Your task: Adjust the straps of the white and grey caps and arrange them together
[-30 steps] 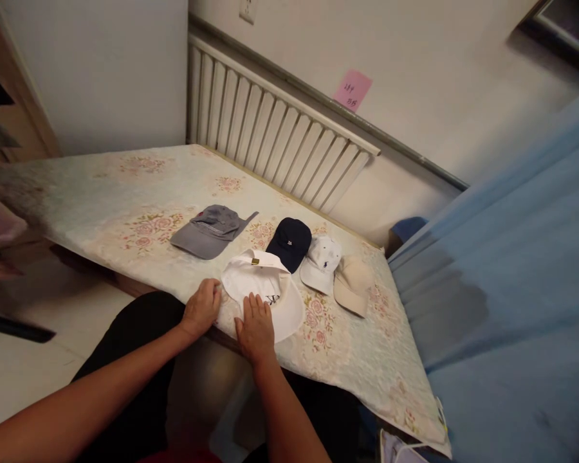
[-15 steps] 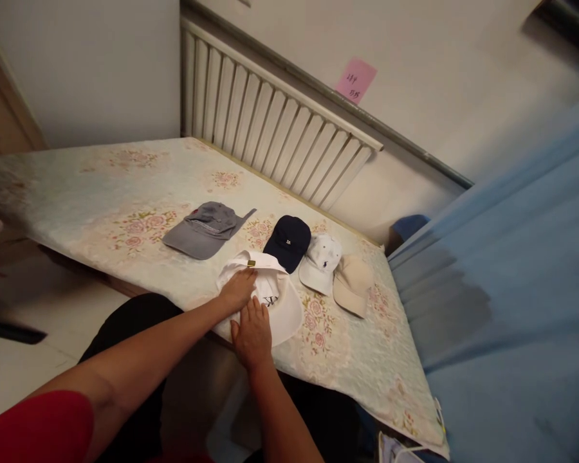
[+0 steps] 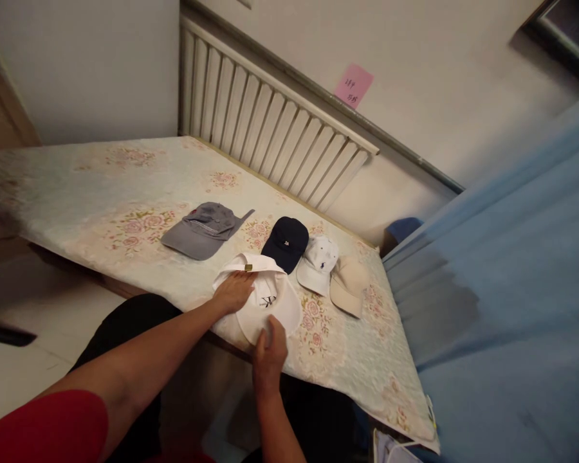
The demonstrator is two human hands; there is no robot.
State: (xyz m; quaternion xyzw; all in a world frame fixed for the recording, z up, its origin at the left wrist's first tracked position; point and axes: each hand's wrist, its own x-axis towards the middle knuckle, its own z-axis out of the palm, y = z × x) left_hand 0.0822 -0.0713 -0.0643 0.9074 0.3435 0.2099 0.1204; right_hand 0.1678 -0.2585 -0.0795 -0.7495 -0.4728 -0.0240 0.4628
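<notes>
A white cap (image 3: 270, 302) with a small black logo lies near the front edge of the flowered table (image 3: 101, 193). My left hand (image 3: 234, 290) rests flat on the cap's crown, fingers spread. My right hand (image 3: 270, 350) pinches the front edge of the cap's brim. Behind it lie a grey cap (image 3: 200, 230), a navy cap (image 3: 284, 239), a white cap with a dark emblem (image 3: 317, 263) and a beige cap (image 3: 348, 284), the last three overlapping in a row.
A white ribbed radiator (image 3: 270, 122) runs along the wall behind the table, with a pink note (image 3: 353, 85) stuck above it. Blue fabric (image 3: 502, 289) fills the right side. Pale floor (image 3: 33, 334) shows at the left.
My left hand moved from the cap's left edge onto its crown. My right hand slid back from the top of the cap to its brim edge and closed on it.
</notes>
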